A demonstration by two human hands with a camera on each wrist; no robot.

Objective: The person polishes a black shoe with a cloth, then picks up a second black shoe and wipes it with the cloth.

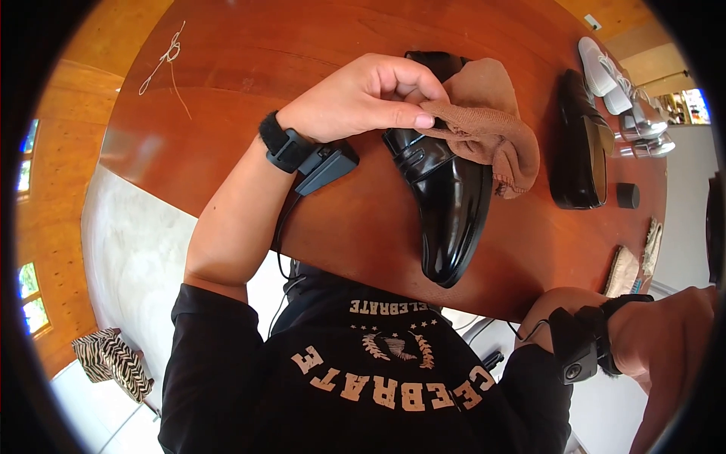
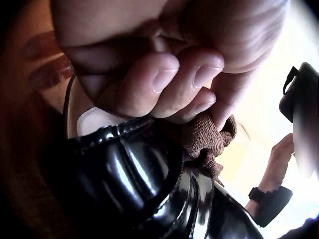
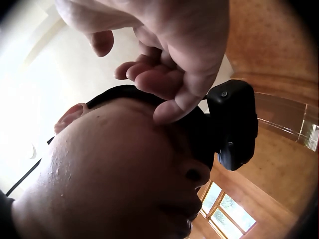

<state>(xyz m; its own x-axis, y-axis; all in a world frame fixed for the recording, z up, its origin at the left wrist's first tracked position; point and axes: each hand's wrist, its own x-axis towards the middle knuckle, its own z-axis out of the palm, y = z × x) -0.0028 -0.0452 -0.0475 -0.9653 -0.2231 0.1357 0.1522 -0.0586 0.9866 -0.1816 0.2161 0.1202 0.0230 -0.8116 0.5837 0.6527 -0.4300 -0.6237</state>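
My left hand [image 1: 378, 94] pinches the near edge of a brown knit cloth [image 1: 503, 144] between thumb and fingers. The cloth drapes over the opening of a glossy black dress shoe [image 1: 454, 216], whose pointed toe faces my body on the table. In the left wrist view, the fingers curl just over the shoe's strap, with a bunch of brown cloth [image 2: 204, 137] beside the thumb. Raised to my head, my right hand [image 3: 174, 55] holds nothing; its fingers are loosely bent and one fingertip is at the side of the face, by the head camera [image 3: 232, 124].
The other black shoe [image 1: 576, 151] lies farther right on the wooden table [image 1: 249, 60]. Behind it are white sneakers [image 1: 601, 68] and shiny silver shoes [image 1: 643, 121]. A small black cylinder [image 1: 628, 195] and a brush [image 1: 622, 271] lie near the right edge; string [image 1: 172, 53] lies far left.
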